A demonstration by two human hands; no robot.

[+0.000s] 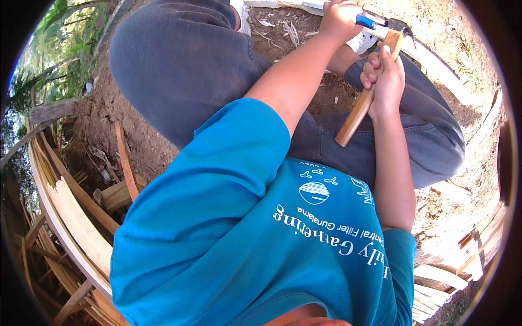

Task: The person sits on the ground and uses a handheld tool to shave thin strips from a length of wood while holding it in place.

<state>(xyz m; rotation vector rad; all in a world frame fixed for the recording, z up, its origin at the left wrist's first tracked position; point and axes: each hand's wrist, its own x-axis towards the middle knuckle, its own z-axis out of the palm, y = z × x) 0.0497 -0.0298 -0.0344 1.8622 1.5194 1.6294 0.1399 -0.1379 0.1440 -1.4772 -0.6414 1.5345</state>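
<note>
My left hand (340,23) is wrapped round the blue grip of a claw hammer (401,27), out beyond my knees at the top. The dark hammer head lies right by the pale upper end of a wooden handle (356,117); whether they touch I cannot tell. My right hand (387,81) is closed round that handle near its upper end, thumb along it. The handle is a smooth brown rod, tilted, its lower end pointing back toward my lap. My left palm and part of the hammer's grip are hidden.
I sit with bent legs in dark trousers (179,65) on bare soil (326,100) strewn with wood chips. A long pale plank (440,68) lies beyond my feet. Split wooden slats (81,217) are stacked at left, with more pale strips (435,282) at lower right.
</note>
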